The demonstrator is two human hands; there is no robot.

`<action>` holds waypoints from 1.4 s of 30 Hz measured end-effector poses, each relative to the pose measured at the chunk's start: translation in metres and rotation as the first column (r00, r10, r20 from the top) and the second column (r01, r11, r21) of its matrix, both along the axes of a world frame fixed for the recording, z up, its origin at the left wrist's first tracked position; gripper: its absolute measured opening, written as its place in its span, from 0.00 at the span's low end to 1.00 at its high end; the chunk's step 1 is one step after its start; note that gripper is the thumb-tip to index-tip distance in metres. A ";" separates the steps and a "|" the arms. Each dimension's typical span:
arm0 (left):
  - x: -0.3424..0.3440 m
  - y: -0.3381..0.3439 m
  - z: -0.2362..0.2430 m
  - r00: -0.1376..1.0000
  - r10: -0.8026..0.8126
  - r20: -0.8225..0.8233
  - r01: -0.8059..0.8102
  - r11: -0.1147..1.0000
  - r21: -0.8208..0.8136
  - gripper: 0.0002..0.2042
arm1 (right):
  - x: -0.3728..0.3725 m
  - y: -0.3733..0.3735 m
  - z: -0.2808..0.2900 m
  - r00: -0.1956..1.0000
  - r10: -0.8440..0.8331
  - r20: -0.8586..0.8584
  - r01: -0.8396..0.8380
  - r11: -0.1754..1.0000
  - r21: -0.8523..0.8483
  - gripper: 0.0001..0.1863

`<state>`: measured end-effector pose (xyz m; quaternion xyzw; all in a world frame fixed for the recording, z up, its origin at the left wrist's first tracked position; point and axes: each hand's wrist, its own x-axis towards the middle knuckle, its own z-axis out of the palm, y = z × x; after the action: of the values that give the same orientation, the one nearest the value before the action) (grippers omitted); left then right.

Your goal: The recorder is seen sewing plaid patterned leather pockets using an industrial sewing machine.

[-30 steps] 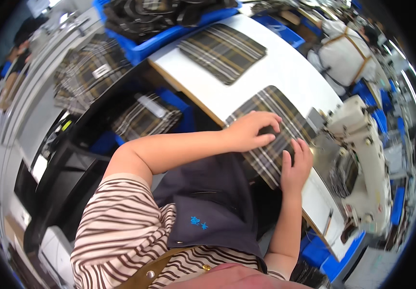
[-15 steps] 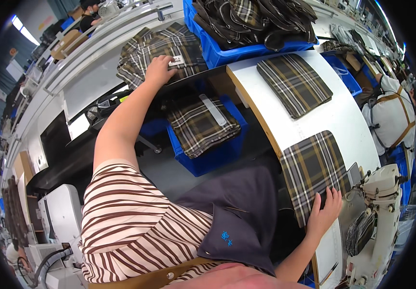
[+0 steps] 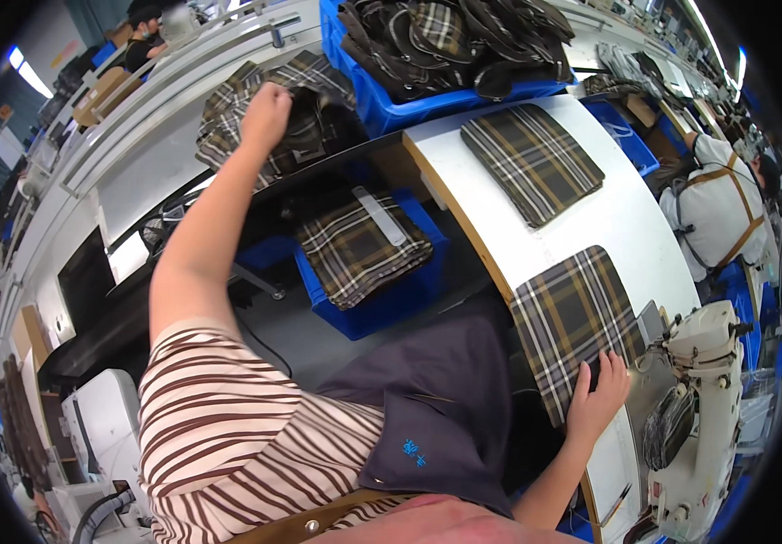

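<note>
At the far left, my left hand [image 3: 267, 116] is closed on the upper edge of a plaid fabric piece [image 3: 305, 136], part of a loose heap of dark brown, tan and white checked cloth. That fabric looks raised and folded below the hand; the fingertips are hidden. My right hand [image 3: 598, 399] lies flat with fingers stretched over the lower right part of a single plaid panel [image 3: 572, 313] on the white table. Just right of this hand stands a white sewing machine [image 3: 704, 363].
A plaid stack [image 3: 536, 159] lies farther back on the white table [image 3: 627, 236]. Behind it stands a blue crate [image 3: 427, 113] heaped with dark cloth pieces. Below the table edge, a blue bin [image 3: 355, 322] holds folded plaid cloth with a pale strip on top. Another person [image 3: 717, 208] sits at right.
My left hand has gone from resting spread on the heap to gripping its fabric, moving slightly up and left and lifting an edge. The right hand stays on its panel.
</note>
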<state>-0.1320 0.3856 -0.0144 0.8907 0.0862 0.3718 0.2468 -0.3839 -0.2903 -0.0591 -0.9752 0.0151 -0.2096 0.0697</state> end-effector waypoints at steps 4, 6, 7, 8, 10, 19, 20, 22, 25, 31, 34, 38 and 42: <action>-0.040 -0.053 0.065 0.936 -0.327 -0.129 0.212 0.817 -0.536 0.10 | -0.003 0.002 0.004 0.999 0.002 0.032 -0.002 1.000 0.012 0.22; -0.029 -0.034 0.068 0.655 -0.755 0.015 0.437 0.363 -0.823 0.10 | 0.003 0.005 0.000 0.998 0.020 0.058 -0.022 0.999 0.034 0.22; -0.043 -0.118 0.062 0.619 -0.721 0.311 0.555 0.121 -0.823 0.10 | -0.003 0.002 0.001 0.998 0.008 0.066 -0.009 1.000 0.019 0.22; -0.042 -0.127 0.065 0.602 -0.735 0.312 0.561 0.110 -0.821 0.10 | -0.002 0.004 0.004 0.995 0.032 0.093 -0.034 0.999 0.018 0.21; -0.034 -0.210 0.056 0.554 -0.767 0.322 0.506 0.004 -0.863 0.10 | -0.001 0.005 0.005 0.995 0.035 0.098 -0.041 0.998 0.055 0.21; -0.099 -0.455 0.013 0.249 -0.902 0.352 0.072 -0.345 -0.936 0.10 | -0.001 0.010 0.021 0.994 0.097 0.054 -0.111 0.876 0.469 0.22; -0.099 -0.467 0.013 0.223 -0.909 0.353 0.019 -0.358 -0.933 0.10 | -0.004 0.013 0.026 0.991 0.078 0.109 -0.124 0.843 0.523 0.23; -0.081 -0.454 -0.024 0.467 -0.883 0.047 0.170 0.037 -0.985 0.13 | 0.002 -0.002 0.000 0.979 0.117 0.166 -0.151 0.967 0.208 0.25; -0.065 -0.450 -0.014 0.533 -0.836 0.127 0.628 0.291 -0.721 0.17 | -0.004 0.002 0.010 0.993 0.098 0.072 -0.107 0.984 0.140 0.25; -0.060 -0.549 0.020 0.221 -0.967 -0.123 0.908 0.250 -0.337 0.16 | -0.004 -0.003 -0.008 0.996 0.072 0.045 -0.074 0.996 0.052 0.22; -0.038 -0.598 -0.023 0.217 -0.969 -0.116 0.976 0.217 0.014 0.15 | 0.002 -0.012 0.003 0.966 0.251 -0.061 -0.246 0.966 0.084 0.20; -0.039 -0.624 -0.043 0.334 -0.894 -0.299 0.943 0.321 0.093 0.16 | -0.004 -0.042 0.023 0.936 0.311 -0.165 -0.321 0.947 -0.033 0.18; -0.039 -0.621 -0.041 0.314 -0.898 -0.309 0.949 0.307 0.073 0.15 | -0.002 -0.068 0.022 0.888 0.429 -0.166 -0.431 0.902 0.025 0.20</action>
<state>-0.1713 -0.2351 -0.0556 0.8327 -0.4630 0.0722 0.2950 -0.3855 -0.3585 -0.0373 -0.9688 -0.1968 -0.1062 0.1065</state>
